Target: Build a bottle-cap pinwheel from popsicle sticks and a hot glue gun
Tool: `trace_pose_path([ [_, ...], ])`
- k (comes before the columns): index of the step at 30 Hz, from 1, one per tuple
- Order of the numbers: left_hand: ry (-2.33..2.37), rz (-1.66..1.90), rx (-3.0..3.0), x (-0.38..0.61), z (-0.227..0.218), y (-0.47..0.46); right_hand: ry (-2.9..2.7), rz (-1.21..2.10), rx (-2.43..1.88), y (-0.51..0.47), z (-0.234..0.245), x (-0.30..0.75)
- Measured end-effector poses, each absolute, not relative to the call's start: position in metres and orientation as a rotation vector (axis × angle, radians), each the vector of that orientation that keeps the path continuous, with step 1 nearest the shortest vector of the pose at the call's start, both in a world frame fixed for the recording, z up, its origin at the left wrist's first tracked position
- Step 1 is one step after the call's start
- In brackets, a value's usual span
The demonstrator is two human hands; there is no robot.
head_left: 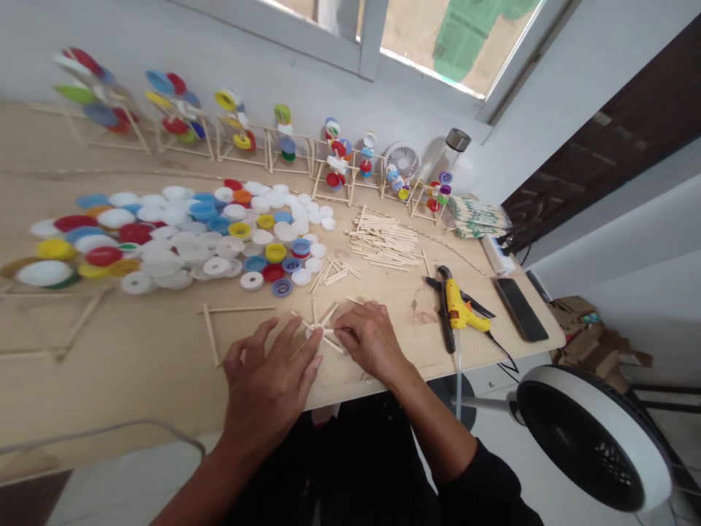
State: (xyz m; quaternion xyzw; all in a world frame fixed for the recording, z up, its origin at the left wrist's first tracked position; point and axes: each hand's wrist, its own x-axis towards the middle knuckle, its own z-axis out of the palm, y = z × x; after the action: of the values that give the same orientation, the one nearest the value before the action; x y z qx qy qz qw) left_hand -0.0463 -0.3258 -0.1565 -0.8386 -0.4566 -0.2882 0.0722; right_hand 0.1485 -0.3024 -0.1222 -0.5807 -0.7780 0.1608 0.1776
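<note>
On the tabletop in front of me lies a small star of short wooden sticks [330, 314] set around a white bottle cap [309, 334]. My left hand [268, 380] rests with its fingers spread, the index fingertip touching the cap. My right hand [372, 340] pinches the outer end of one wooden stick [329, 332] at the right side of the star. Part of the cap is hidden under my left fingertip. Just left of the star, two longer sticks [241, 309] meet in a corner shape.
Many coloured bottle caps [191, 248] spread across the left. A stick pile [383, 237] lies behind the star. Finished cap wheels on stick frames [285, 139] line the wall. A yellow glue gun [460, 307] and a phone [521, 310] lie right. A large fan [591, 438] stands beside the table.
</note>
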Motion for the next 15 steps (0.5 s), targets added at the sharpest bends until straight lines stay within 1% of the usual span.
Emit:
trace_pose_path([
  [10,-1.367,-0.841,-2.507,-0.0459,-0.1556,-0.3269,-2.225,0.441,-1.666,-0.3031,-0.1208,0.147],
  [15,-1.455,-0.905,-2.586,-0.0464,-0.1576,-0.3273,-2.221,0.441,-1.669,-0.3036,-0.1214,0.1464],
])
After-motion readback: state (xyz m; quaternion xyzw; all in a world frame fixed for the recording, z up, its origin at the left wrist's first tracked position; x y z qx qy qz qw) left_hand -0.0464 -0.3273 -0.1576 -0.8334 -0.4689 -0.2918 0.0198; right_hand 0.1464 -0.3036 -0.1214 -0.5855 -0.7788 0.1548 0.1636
